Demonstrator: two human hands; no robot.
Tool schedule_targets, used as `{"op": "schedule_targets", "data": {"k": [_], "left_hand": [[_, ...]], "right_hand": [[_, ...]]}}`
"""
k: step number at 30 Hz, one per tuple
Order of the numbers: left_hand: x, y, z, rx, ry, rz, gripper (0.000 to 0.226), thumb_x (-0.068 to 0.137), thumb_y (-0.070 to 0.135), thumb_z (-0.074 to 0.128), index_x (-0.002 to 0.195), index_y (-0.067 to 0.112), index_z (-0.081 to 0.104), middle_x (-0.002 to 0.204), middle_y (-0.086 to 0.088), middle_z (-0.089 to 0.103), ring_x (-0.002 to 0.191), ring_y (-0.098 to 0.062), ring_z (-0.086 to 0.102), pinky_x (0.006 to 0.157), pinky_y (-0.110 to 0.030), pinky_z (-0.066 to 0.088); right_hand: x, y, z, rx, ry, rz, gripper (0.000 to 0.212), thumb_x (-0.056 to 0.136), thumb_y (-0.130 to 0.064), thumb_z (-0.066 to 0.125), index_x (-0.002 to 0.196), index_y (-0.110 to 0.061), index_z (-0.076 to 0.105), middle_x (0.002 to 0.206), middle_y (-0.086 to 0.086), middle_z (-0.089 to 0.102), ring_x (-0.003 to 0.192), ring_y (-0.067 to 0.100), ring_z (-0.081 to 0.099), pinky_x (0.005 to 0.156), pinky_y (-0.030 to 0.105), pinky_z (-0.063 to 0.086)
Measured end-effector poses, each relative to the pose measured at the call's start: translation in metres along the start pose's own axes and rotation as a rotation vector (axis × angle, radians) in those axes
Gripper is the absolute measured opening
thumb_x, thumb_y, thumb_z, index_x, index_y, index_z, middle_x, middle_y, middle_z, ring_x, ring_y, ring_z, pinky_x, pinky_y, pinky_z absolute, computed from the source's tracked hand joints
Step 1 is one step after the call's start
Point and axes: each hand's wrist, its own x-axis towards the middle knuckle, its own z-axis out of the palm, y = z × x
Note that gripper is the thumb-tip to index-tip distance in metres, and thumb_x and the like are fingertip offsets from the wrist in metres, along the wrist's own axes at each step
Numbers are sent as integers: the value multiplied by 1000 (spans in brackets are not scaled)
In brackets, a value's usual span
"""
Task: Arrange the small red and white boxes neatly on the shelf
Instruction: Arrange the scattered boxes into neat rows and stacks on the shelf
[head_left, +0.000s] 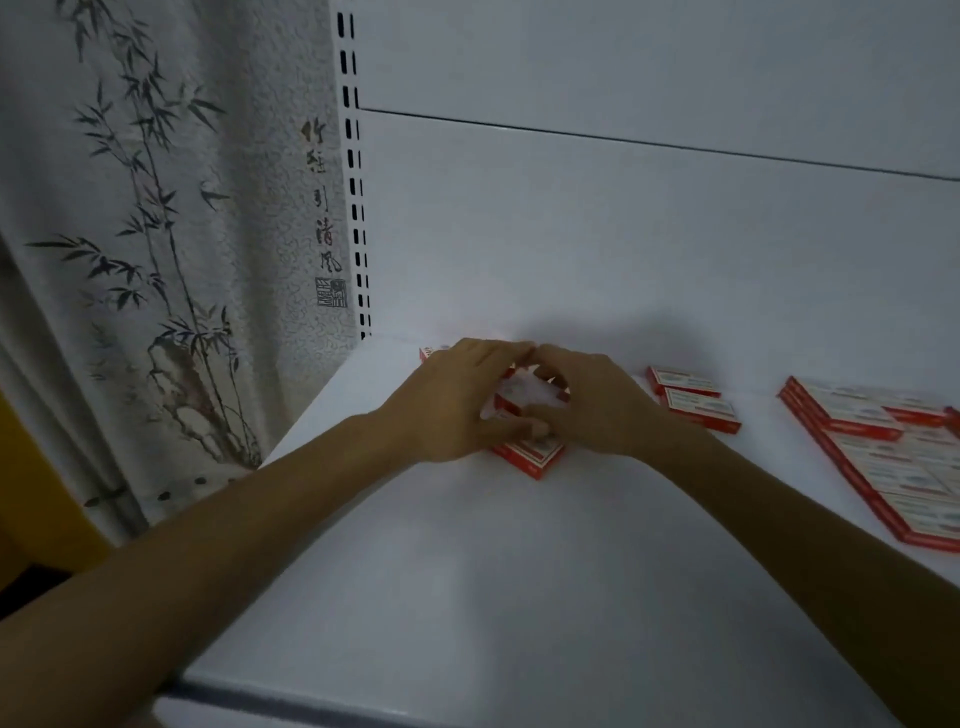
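A small group of red and white boxes (530, 452) lies near the back left of the white shelf (467, 571). My left hand (457, 400) and my right hand (592, 402) meet over this group, fingers curled around the boxes from both sides, and most of the group is hidden under them. Another box corner (427, 353) peeks out behind my left hand by the back wall. Two loose boxes (696, 397) lie to the right of my right hand. Further right, a flat block of several boxes (883, 457) lies packed together.
The shelf's white back panel (623, 249) rises right behind the boxes. A slotted upright (358, 208) marks the shelf's left end, with a bamboo-painted wall hanging (171, 260) beyond it. The shelf's front edge (363, 696) runs along the bottom.
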Motion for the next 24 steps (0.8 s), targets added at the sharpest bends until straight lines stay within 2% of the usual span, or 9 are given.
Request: {"op": "schedule_targets", "data": {"k": [4, 7, 9, 12, 14, 17, 21, 24], "left_hand": [[9, 2, -3, -196, 35, -81, 75, 81, 69, 47, 140, 24, 37, 138, 4, 46, 126, -10, 39, 102, -29, 36], [21, 10, -9, -297, 24, -110, 71, 81, 59, 43, 140, 20, 37, 139, 2, 46, 127, -10, 40, 100, -23, 33], [31, 15, -13, -476, 20, -168, 59, 85, 52, 46, 133, 18, 45, 125, 6, 57, 115, -7, 52, 97, -25, 42], [42, 25, -13, -704, -47, -234, 34, 90, 43, 49, 113, 20, 59, 97, 9, 65, 86, -2, 63, 81, -25, 52], [45, 37, -8, -809, -123, -243, 29, 88, 41, 52, 105, 19, 61, 95, 3, 69, 86, -9, 67, 78, -25, 53], [47, 55, -2, -865, -147, -269, 23, 91, 28, 56, 107, 11, 58, 97, -2, 71, 85, -14, 69, 71, -20, 54], [54, 91, 0, -824, -133, -230, 22, 90, 26, 58, 106, 11, 59, 96, 0, 69, 81, -10, 69, 71, -19, 55], [59, 131, 10, -854, -161, -192, 21, 89, 27, 59, 104, 13, 58, 98, -2, 71, 82, -11, 70, 73, -21, 55]], "right_hand": [[-14, 4, -9, -43, 273, 6, 63, 75, -35, 72, 130, -24, 42, 116, 2, 61, 96, 17, 59, 78, 33, 53], [-20, 7, -14, -8, 341, 11, 64, 76, -36, 72, 130, -27, 39, 118, 3, 59, 97, 17, 59, 74, 36, 57], [-27, 9, -18, -18, 369, 4, 63, 76, -37, 72, 130, -27, 40, 119, 2, 57, 99, 17, 58, 74, 36, 57], [-43, 7, -24, -50, 431, -38, 60, 76, -39, 67, 129, -22, 44, 117, 3, 57, 99, 17, 58, 73, 36, 57], [-55, 6, -27, -102, 461, -57, 59, 76, -39, 64, 129, -22, 45, 115, 3, 58, 97, 17, 57, 72, 36, 56], [-74, 5, -34, -201, 484, -88, 58, 77, -34, 64, 130, -21, 44, 116, 3, 59, 96, 16, 57, 77, 31, 53], [-107, 12, -52, -299, 484, -5, 61, 76, -43, 62, 129, -18, 47, 118, 3, 59, 97, 17, 57, 80, 26, 43], [-145, 22, -73, -326, 511, 70, 57, 76, -48, 60, 124, -19, 51, 110, 2, 63, 89, 16, 59, 76, 31, 50]]}}
